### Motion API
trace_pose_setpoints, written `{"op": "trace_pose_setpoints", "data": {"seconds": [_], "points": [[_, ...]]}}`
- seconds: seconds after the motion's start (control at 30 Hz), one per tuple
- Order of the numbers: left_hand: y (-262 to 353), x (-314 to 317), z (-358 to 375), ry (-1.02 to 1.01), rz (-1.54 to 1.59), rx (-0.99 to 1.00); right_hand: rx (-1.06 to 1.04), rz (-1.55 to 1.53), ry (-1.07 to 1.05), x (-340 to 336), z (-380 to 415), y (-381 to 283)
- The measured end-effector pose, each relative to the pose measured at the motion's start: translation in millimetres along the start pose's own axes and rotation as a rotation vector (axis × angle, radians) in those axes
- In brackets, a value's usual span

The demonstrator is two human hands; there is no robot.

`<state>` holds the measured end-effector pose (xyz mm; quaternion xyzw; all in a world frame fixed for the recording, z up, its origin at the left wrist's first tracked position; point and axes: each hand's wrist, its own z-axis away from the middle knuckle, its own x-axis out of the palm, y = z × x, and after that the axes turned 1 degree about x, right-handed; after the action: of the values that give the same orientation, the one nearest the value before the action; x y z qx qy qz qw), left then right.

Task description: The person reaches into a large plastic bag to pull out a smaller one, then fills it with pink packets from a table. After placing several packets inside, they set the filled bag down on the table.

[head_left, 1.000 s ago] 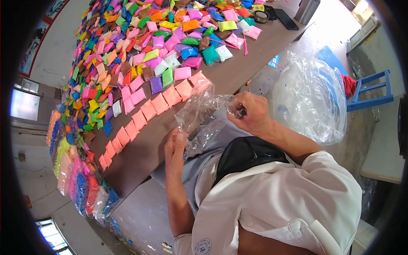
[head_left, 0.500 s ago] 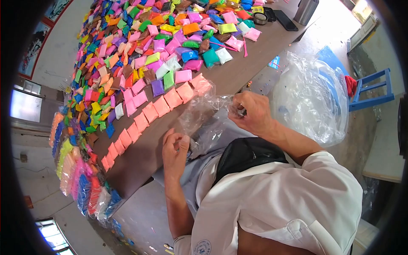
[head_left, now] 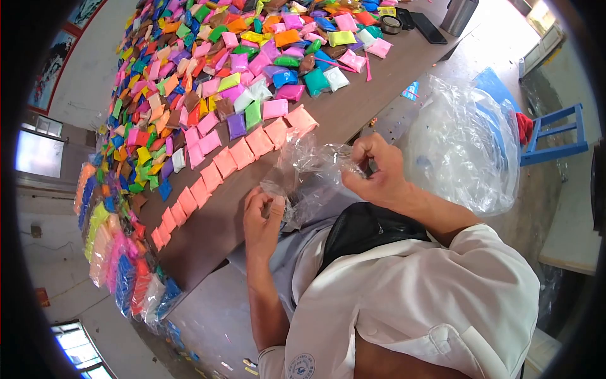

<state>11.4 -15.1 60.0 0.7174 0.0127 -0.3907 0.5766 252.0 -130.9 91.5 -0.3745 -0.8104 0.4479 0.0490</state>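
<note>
Left hand [head_left: 262, 221]: loosely curled, palm inward, beside the clear bag [head_left: 309, 180]; grip indeterminable. Right hand [head_left: 379, 167]: closed, pinching the bag beside the surface's [head_left: 211, 243] near edge.

metal bottle [head_left: 459, 17] beside phone [head_left: 428, 28] | tape roll [head_left: 391, 25] | red cloth [head_left: 524, 129] at blue stool [head_left: 555, 153]
</note>
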Motion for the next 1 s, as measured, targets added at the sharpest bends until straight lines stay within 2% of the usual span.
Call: {"op": "trace_pose_setpoints", "data": {"seconds": [0.1,0.2,0.4,0.5,0.6,0.7,0.77,0.9,1.0], "points": [[1,-1,-1,-0.049,-0.011,-0.058,0.213,-0.2,-0.021,0,5,8],[0,0,-2,-0.027,0.002,-0.047,0.4,-0.542,0.003,3,6,8],[-15,3,-3,0.054,0.105,-0.044,0.746,-0.949,-0.097,-6,-1,8],[-19,4,-1,0.12,0.178,-0.094,0.804,-0.984,-0.16,-4,2,21],[-33,1,2,0.192,0.162,-0.162,0.859,-0.825,-0.085,2,9,44],[-29,-2,5,0.264,0.289,-0.156,0.813,-0.601,-0.127,0,22,77],[-29,-4,8,0.277,0.35,-0.135,0.725,-0.319,-0.216,0,39,108],[-23,-5,9,0.244,0.341,-0.08,0.545,0.14,-0.288,-4,31,84],[-23,1,6,0.191,0.358,-0.008,0.322,0.338,-0.165,5,22,71]]}}
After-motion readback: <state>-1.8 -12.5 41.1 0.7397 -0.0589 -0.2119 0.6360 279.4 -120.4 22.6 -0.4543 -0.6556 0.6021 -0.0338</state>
